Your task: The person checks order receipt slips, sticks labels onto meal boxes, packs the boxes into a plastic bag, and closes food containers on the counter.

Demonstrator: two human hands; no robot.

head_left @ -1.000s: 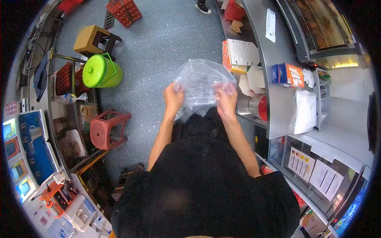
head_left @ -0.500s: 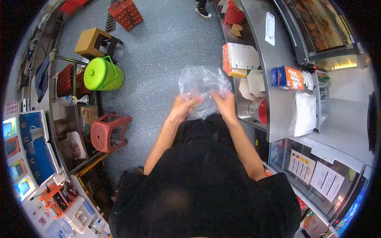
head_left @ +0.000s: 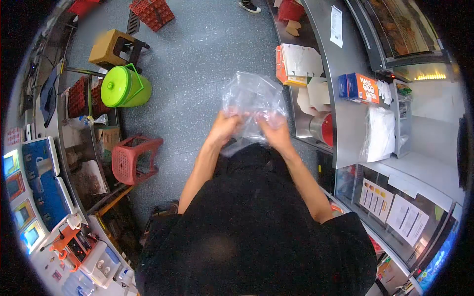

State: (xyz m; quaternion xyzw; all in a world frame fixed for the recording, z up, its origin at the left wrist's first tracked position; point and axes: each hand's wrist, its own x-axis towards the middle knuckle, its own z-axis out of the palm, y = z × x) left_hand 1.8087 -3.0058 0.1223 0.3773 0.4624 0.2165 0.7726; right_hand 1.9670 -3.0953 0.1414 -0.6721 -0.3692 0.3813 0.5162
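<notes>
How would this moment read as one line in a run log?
left hand: holds clear plastic bag | right hand: holds same bag | left side: green bucket, red stool

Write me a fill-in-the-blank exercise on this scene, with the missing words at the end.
1. The left hand and right hand both hold a clear ____ bag.
2. The lidded bucket is bright ____.
3. The person's shirt is ____.
4. The side of the box reading MANG is ____.

Missing words: plastic; green; black; orange.

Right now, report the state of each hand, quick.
Left hand: closed, holding the clear plastic bag.
Right hand: closed, holding the same bag.
</notes>
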